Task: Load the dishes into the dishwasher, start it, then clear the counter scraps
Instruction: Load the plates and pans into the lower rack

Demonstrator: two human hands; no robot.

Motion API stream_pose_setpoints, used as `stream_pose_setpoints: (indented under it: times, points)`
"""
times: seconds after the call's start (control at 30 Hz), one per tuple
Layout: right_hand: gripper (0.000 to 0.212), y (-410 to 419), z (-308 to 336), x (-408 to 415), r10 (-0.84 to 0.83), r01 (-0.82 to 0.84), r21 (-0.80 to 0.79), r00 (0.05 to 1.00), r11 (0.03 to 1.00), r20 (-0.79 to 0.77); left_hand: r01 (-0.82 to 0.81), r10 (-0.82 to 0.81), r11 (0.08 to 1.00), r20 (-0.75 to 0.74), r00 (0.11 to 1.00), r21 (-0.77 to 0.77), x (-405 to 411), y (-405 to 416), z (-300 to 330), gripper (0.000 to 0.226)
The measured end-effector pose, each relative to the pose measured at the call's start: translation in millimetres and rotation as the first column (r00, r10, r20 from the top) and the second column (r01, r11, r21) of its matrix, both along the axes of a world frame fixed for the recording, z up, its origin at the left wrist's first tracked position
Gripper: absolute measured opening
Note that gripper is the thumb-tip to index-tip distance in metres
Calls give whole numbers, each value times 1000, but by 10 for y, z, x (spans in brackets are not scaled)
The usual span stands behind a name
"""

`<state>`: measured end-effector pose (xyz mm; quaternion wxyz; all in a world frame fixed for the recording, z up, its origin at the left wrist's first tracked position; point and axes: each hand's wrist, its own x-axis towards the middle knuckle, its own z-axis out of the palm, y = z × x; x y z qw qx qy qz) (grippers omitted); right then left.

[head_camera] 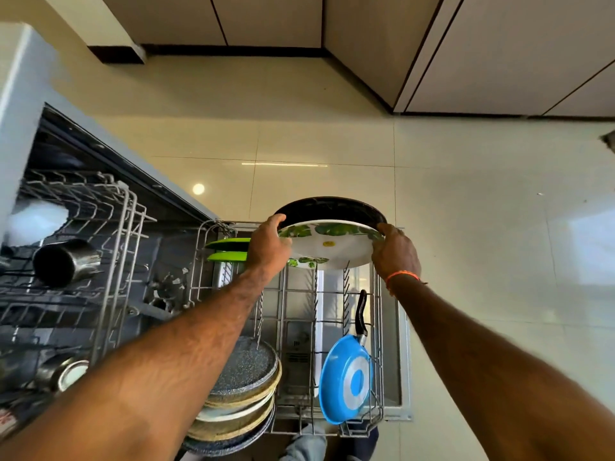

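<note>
The dishwasher stands open, its lower rack (377, 361) pulled out below me. Over the rack's far end I hold a white plate with green leaf print (332, 244), and a black dish (332, 209) lies right behind it. My left hand (268, 242) grips their left edge and my right hand (396, 251) grips the right edge. In the rack stand two green plates (228, 250), several speckled grey and beige plates (243, 377) and a blue frying pan (346, 377) with a black handle.
The upper rack (109, 234) juts out at the left, with a steel cup (61, 262) lying in it. A steel bowl (66, 374) sits lower left. Glossy cream floor tiles spread to the right, and cabinet fronts (499, 54) line the far side.
</note>
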<state>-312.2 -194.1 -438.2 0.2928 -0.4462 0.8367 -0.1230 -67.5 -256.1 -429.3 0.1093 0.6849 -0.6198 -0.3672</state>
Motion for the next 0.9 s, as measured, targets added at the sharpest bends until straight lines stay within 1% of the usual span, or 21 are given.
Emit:
stream_pose_setpoints:
  times: [0.07, 0.17, 0.23, 0.33, 0.43, 0.5, 0.57, 0.63, 0.73, 0.8, 0.9]
  points:
    - [48, 86, 169, 97, 46, -45, 5, 999, 999, -23, 37, -36, 999, 19, 999, -22, 10, 96, 146, 59]
    - [50, 267, 446, 246, 175, -174, 40, 984, 984, -15, 105, -104, 994, 47, 993, -14, 45, 318, 431, 60]
    - [52, 395, 679, 350, 288, -286, 89, 958, 954, -1, 146, -147, 989, 69, 987, 27, 77, 518, 686, 59]
    - [53, 590, 1039, 504, 397, -397, 133, 917, 908, 33, 206, -221, 969, 103, 970, 137, 159, 834, 1089, 55]
    - [51, 837, 1439, 673, 505, -507, 160, 861, 847, 55, 192, -218, 960, 110, 970, 205, 281, 1281, 1557, 54]
    - [49, 998, 1700, 795, 581, -582, 160, 812, 797, 59, 131, -160, 967, 122, 980, 217, 356, 1605, 1823, 54]
    - [49, 1184, 1973, 941, 671, -671, 146, 739, 727, 59, 44, -77, 972, 135, 988, 230, 448, 1974, 2113, 54]
    - [49, 1350, 2193, 1095, 767, -763, 138, 641, 631, 38, -45, 20, 974, 115, 993, 220, 546, 2314, 2359, 56]
    - [50, 1624, 2598, 1368, 900, -895, 111, 436, 432, 15, -224, 221, 954, 40, 975, 201, 769, 2943, 2737, 53]
    - [50, 1801, 2874, 1576, 959, -954, 98, 283, 284, -26, -324, 321, 931, 43, 946, 168, 929, 3359, 2968, 53]
    - [46, 2046, 3220, 1887, 988, -988, 58, 137, 141, -74, -446, 442, 885, 63, 895, 134, 1131, 3897, 3220, 45]
